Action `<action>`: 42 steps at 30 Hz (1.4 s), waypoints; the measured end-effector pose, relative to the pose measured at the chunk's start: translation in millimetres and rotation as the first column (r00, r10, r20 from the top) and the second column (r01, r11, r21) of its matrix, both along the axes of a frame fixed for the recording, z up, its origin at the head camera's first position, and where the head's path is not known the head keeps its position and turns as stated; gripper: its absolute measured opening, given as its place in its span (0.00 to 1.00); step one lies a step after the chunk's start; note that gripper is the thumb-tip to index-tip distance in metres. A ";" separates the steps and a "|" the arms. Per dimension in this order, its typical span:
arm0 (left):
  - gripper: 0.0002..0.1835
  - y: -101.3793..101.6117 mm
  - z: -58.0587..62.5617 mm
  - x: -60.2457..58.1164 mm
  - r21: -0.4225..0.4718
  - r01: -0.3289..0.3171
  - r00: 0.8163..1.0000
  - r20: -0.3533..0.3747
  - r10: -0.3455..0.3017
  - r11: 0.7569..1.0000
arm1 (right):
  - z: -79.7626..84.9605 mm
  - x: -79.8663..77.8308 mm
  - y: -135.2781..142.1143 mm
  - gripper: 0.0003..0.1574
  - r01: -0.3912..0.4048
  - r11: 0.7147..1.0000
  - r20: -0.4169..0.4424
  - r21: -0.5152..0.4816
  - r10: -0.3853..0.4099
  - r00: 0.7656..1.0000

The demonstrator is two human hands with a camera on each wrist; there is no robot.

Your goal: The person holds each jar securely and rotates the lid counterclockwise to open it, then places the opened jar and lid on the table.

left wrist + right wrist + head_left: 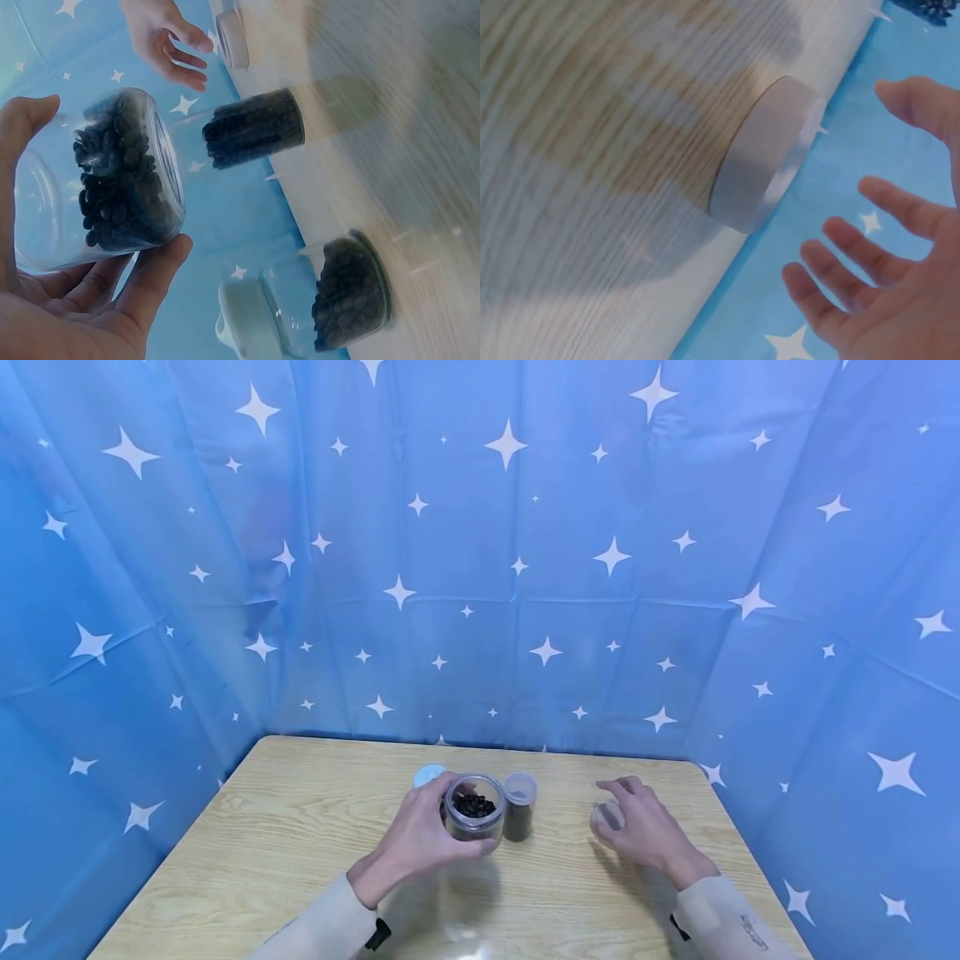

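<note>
My left hand grips a clear, lidless jar by its sides, holding it above the table. Dark beans fill its lower part. Just right of it stands a tall clear container, also with dark beans. Behind my left fingers shows the light blue lid of another jar, which holds beans too. Over on the right, my right hand hovers with spread, slightly bent fingers above a round white lid lying on the table. A gap shows between fingers and lid in the right wrist view.
A light wood-grain table with rounded back corners carries everything. Blue curtains with white stars hang behind it and along both sides.
</note>
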State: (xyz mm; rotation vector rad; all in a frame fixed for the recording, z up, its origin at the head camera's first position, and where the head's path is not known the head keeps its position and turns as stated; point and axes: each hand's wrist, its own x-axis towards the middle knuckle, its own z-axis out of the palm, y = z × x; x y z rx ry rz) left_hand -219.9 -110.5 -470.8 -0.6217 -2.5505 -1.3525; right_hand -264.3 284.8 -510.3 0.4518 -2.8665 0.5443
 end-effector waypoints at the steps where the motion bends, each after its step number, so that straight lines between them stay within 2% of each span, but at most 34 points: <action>1: 0.46 -1.3 1.3 -0.2 -0.003 -0.007 1.000 0.000 0.007 1.000 | 0.7 0.7 -0.1 0.39 -0.002 1.000 -0.010 -0.007 0.002 1.000; 11: 0.43 -17.8 13.5 -2.3 0.024 -0.077 0.997 0.000 0.077 0.997 | 2.5 7.4 -3.6 0.40 -0.027 0.997 -0.048 -0.073 0.024 0.999; 21: 0.45 -36.2 19.7 -6.1 0.035 -0.122 0.991 -0.059 0.124 0.992 | 2.3 14.7 -9.5 0.44 -0.069 0.994 -0.090 -0.088 0.061 0.994; 28: 0.47 -51.6 22.7 -10.4 0.026 -0.188 0.979 -0.080 0.190 0.982 | 2.8 21.2 -13.0 0.43 -0.081 0.991 -0.092 -0.103 0.072 0.993; 42: 0.47 -91.3 21.6 -15.7 -0.008 -0.327 0.945 -0.014 0.326 0.945 | 3.5 34.7 -18.7 0.42 -0.079 0.994 -0.139 -0.074 0.069 0.988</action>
